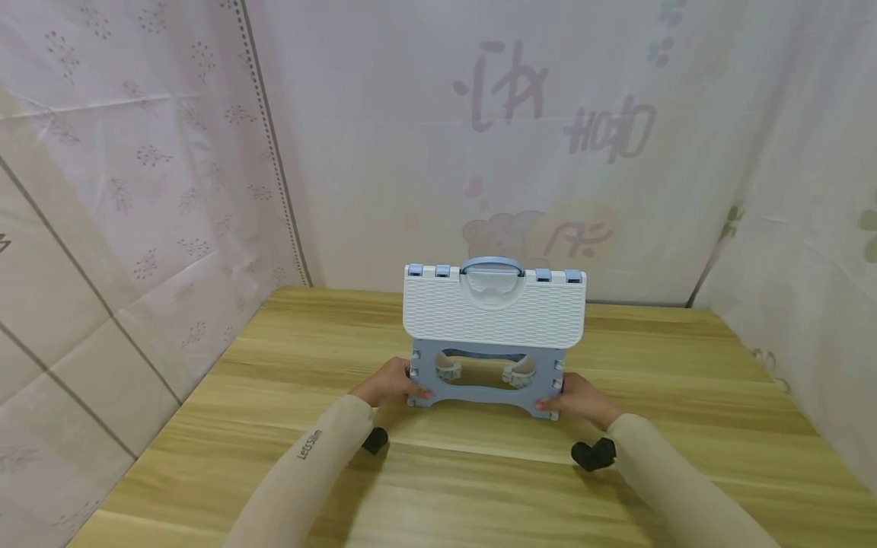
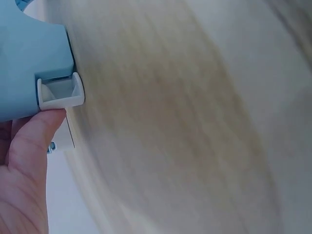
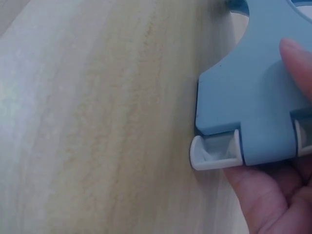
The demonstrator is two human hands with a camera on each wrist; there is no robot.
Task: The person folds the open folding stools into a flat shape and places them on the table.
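A folding step stool [image 1: 493, 316] with a white textured top and blue-grey legs stands on the table, its top tilted toward me. The blue carry handle [image 1: 492, 262] sticks up at its upper edge. My left hand [image 1: 389, 383] grips the left side of the front leg panel low down, thumb in front. On the other side my right hand [image 1: 584, 400] holds the same panel, its fingers partly hidden behind. Up close in the left wrist view, a thumb lies by a white hinge piece [image 2: 61, 100]. The right wrist view shows fingers around the blue leg [image 3: 229, 97].
The wood-grain table [image 1: 466, 487] reaches forward to a pale printed curtain [image 1: 384, 152]. More curtain hangs at the left and right. Black wrist-worn pieces [image 1: 593, 454] sit under both wrists, close to the tabletop.
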